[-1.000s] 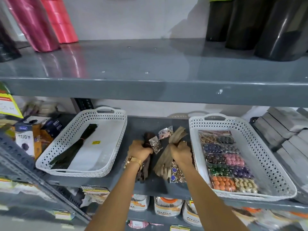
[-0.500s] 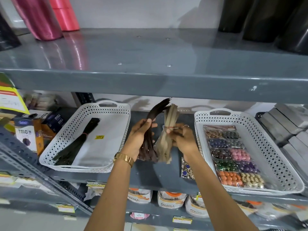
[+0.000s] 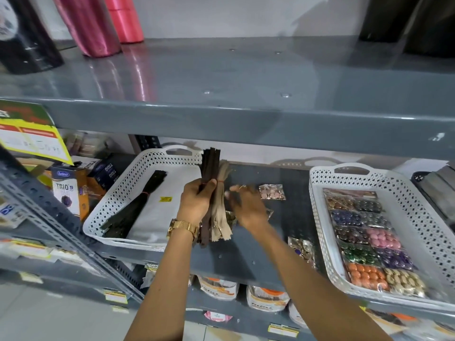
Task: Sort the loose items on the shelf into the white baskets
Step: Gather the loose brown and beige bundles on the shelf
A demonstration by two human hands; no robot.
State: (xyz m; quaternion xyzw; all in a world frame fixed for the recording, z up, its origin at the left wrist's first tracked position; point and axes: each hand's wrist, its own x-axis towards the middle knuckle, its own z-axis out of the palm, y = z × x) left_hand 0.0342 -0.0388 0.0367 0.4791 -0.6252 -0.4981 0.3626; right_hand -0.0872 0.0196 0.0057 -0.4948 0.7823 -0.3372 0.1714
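Observation:
My left hand [image 3: 195, 199] grips a dark brown zipper bundle [image 3: 210, 166] and a beige zipper bundle [image 3: 221, 222], held upright together above the grey shelf [image 3: 258, 252]. Blurred and just right of the bundles, my right hand [image 3: 246, 205] has its fingers spread and holds nothing. The left white basket [image 3: 115, 205] holds a dark green zipper bundle [image 3: 138, 205]. The right white basket [image 3: 418, 217] holds packets of coloured buttons [image 3: 369, 244]. Loose button packets lie on the shelf: one [image 3: 272, 191] behind my right hand, another [image 3: 302, 249] near the front.
Pink rolls [image 3: 98, 23] and dark rolls [image 3: 406, 20] stand on the upper shelf [image 3: 246, 77]. Boxes marked TRIO [image 3: 67, 193] sit left of the left basket. A slanted metal upright [image 3: 61, 217] crosses at the left. Packets hang below the shelf.
Both zipper bundles were lifted off the shelf, one in each hand, then brought together. Now my left hand holds both and my right hand has let go.

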